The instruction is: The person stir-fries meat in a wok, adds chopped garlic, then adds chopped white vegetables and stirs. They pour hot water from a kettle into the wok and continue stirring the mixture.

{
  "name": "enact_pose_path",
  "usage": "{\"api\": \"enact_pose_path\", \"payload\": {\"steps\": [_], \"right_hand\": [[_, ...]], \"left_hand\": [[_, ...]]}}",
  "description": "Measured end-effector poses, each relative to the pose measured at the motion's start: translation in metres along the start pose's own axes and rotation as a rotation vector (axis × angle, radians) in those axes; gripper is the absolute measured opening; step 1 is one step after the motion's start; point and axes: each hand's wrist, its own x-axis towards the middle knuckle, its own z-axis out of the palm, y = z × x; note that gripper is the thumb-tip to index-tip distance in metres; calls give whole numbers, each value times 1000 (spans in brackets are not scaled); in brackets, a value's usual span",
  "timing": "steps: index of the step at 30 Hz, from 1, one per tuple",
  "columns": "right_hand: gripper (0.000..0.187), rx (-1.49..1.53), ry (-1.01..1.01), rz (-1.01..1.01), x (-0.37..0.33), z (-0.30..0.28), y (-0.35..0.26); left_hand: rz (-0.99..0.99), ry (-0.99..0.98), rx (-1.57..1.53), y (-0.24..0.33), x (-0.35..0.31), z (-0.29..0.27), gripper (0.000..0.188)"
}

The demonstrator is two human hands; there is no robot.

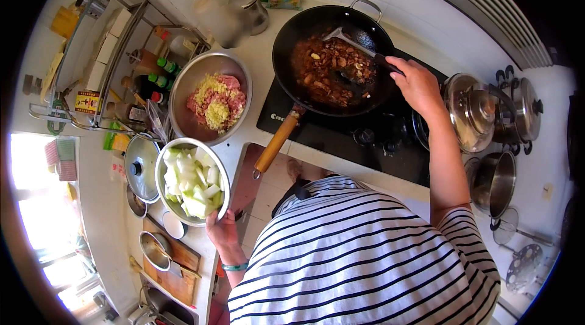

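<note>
My right hand (417, 84) is closed round the black handle of a metal spatula (353, 43). Its blade rests among browned, saucy meat pieces (329, 72) in a black wok (291, 35) on the cooktop. With my left hand (224, 233) I grip the near edge of a metal bowl (161, 175) full of pale green-white melon chunks (194, 182). The bowl is to the left of the wok's wooden handle (277, 142). Just beyond it, a larger steel bowl (183, 102) holds raw minced meat topped with chopped yellowish bits (216, 102).
Lidded pots (469, 111) crowd the right of the black cooktop (390, 148). A wire rack (122, 50) with bottles stands at left, near a glass lid (143, 169). Nearer lie a cutting board (177, 270) with a small pot (155, 252) and a sink (170, 303).
</note>
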Motion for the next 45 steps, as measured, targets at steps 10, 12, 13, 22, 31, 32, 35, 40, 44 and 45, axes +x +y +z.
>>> {"api": "enact_pose_path", "payload": {"steps": [10,12,13,22,31,32,35,40,44,45], "right_hand": [[28,125,-203,73,-66,-70,15],[27,101,-181,33,-74,-93,14],[29,93,-180,30,-78,-105,15],[28,-61,-142,-52,-66,-61,32],[32,278,-85,196,-30,-28,21],[31,273,-91,247,-26,-27,15],[33,246,-50,174,-18,17,9],[30,212,-117,16,-42,7,-9],[30,208,-121,101,-67,-50,-16],[30,176,-106,122,-73,-60,-21]], "left_hand": [[-78,-92,83,-11,-4,58,36],[-89,-101,107,-14,-2,63,36],[-97,-109,121,-15,-1,66,36],[-179,-198,166,-29,-4,96,35],[-229,-187,226,-25,1,115,38],[-230,-193,237,-24,4,116,38],[-247,-214,244,-20,12,125,38],[-235,-209,278,-14,26,133,39],[-233,-196,282,-11,36,133,40],[-240,-189,279,-10,39,130,40]]}}
